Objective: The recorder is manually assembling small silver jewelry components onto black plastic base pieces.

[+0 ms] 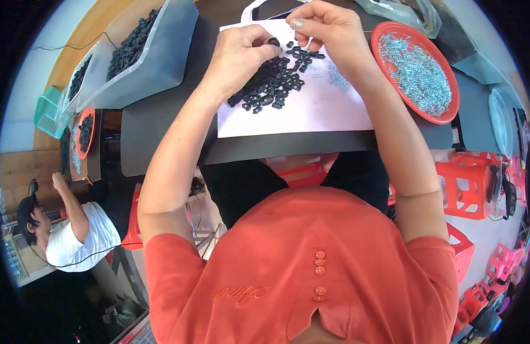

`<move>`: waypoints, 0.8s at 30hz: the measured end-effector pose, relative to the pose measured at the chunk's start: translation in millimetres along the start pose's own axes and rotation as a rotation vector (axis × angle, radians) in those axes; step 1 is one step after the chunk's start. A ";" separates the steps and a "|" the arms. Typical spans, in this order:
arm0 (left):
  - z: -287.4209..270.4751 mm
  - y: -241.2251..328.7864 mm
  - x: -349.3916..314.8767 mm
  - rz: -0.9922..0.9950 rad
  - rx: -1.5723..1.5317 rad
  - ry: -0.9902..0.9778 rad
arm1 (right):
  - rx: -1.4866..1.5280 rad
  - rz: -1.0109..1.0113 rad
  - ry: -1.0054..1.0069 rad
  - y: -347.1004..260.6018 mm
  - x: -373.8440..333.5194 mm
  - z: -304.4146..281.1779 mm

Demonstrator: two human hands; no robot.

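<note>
Above a white sheet (311,112) on the dark table, my left hand (237,56) is closed, thumb and forefinger pinching a small black part (274,42). My right hand (332,27) is beside it, its thumb and forefinger pressed together; whatever they hold is too small to make out. Below my hands a heap of small black plastic parts (276,86) spreads over the sheet. A few small silvery pieces (337,77) lie on the sheet next to my right wrist.
A red round tray (379,71) full of small silvery metal pieces stands at the right. At the left is a large clear plastic bin (167,63) with more black parts. A clear plastic bag (411,16) lies at the far right. Another person (84,232) sits at the left.
</note>
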State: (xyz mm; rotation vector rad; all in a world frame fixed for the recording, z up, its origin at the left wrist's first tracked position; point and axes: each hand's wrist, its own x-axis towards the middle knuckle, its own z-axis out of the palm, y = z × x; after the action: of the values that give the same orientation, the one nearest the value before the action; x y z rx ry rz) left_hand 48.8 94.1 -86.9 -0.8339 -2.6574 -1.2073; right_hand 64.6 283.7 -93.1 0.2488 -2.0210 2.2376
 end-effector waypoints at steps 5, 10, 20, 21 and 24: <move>8.6 16.8 6.0 -0.157 -0.259 -0.059 | -0.123 -0.042 -0.005 3.0 1.6 -1.6; 10.3 17.8 8.5 -0.226 -0.499 -0.096 | -0.302 -0.166 -0.081 4.2 -2.6 -6.4; 15.7 6.2 4.2 -0.255 -0.801 -0.037 | -0.396 -0.323 -0.003 7.9 -1.1 0.4; 16.1 6.0 5.2 -0.254 -0.804 -0.040 | -0.294 -0.572 -0.038 16.1 5.5 -3.8; 13.6 1.4 3.4 -0.261 -0.860 -0.035 | -0.325 -0.612 -0.026 4.7 -1.8 1.9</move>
State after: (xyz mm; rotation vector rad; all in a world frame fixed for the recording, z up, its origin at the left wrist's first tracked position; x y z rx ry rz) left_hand 48.3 106.2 -94.2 -0.5688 -2.2584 -2.4831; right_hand 65.6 281.4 -97.9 0.7434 -1.9329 1.5271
